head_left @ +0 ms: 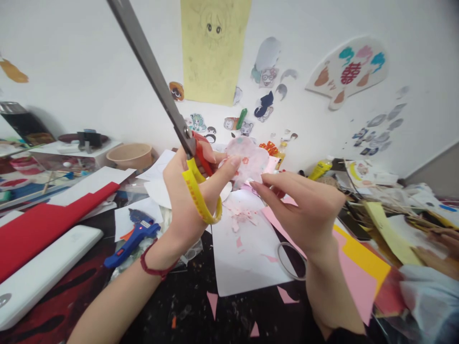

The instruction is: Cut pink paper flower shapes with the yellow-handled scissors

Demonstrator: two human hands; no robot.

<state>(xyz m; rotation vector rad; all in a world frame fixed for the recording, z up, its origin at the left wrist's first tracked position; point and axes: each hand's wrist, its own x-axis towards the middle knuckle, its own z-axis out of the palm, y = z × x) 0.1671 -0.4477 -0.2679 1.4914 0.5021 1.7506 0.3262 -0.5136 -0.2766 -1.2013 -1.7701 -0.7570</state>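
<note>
My left hand (186, 205) is closed, its thumb pressing a pale pink paper cut-out (253, 155) with a scalloped edge and small red flower marks against the fingers. Scissors (158, 76) with one red and one yellow handle loop hang in the same hand, their blades pointing up and left. Fingertips of my right hand (304, 205) are pinched together just below the cut-out's lower right edge; what lies between them is too small to make out. Beneath both hands lies a white sheet (247, 267) with pink paper scraps (238, 241) on it.
A blue glue gun (136, 236) lies left of my wrist, near a white case (50, 274) and red board (53, 217). Pink paper (349, 282) lies under my right forearm. Another person's hand (437, 258) shows at far right. Drawings and a fan (349, 71) hang on the wall.
</note>
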